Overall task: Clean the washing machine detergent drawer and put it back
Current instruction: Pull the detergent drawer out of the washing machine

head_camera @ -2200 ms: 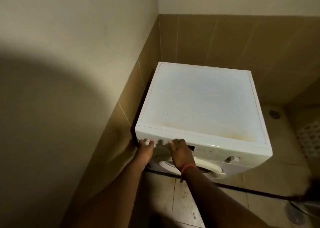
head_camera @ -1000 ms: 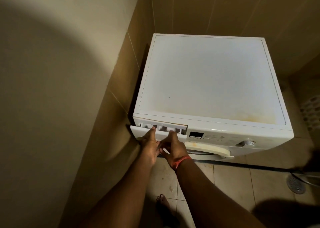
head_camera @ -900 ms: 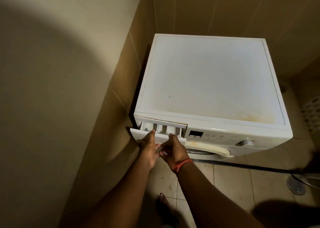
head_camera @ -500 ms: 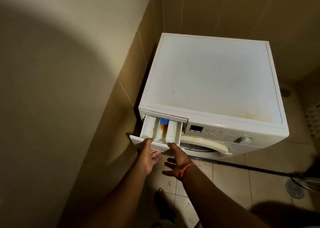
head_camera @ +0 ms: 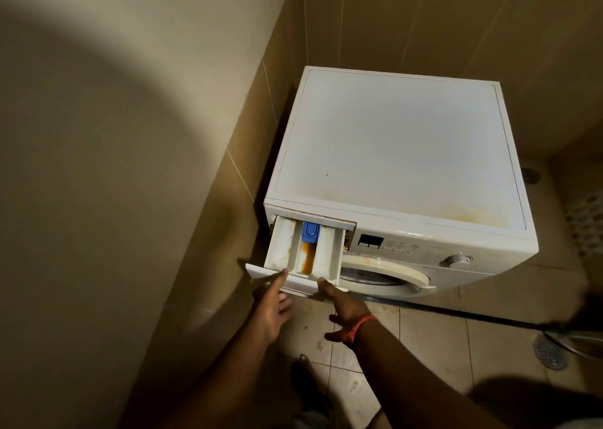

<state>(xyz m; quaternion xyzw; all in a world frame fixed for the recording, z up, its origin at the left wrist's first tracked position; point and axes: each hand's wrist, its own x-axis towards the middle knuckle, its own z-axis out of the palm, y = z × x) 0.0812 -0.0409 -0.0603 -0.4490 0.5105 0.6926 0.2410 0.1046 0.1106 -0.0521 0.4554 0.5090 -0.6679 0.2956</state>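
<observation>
The white washing machine (head_camera: 391, 154) stands in a tiled corner. Its detergent drawer (head_camera: 305, 255) is pulled far out at the top left of the front. The drawer has three compartments, a blue insert (head_camera: 310, 232) at the back of the middle one, and orange-brown stains. My left hand (head_camera: 272, 308) reaches up from below with its thumb tip on the drawer's front rim at the left and its fingers loose under the front panel. My right hand (head_camera: 346, 311), with a red wrist band, has its thumb tip on the rim at the right and its fingers spread below.
A tiled wall runs close along the machine's left side. The round door (head_camera: 381, 275) and a control knob (head_camera: 458, 260) are on the front. A dark hose (head_camera: 456, 312) lies on the floor tiles, and a floor drain (head_camera: 551, 352) sits at the right. My foot (head_camera: 306, 379) is below the drawer.
The drawer has slid out from almost shut to far open, baring the blue insert and the stains. Both hands moved back with its front panel and their fingers loosened.
</observation>
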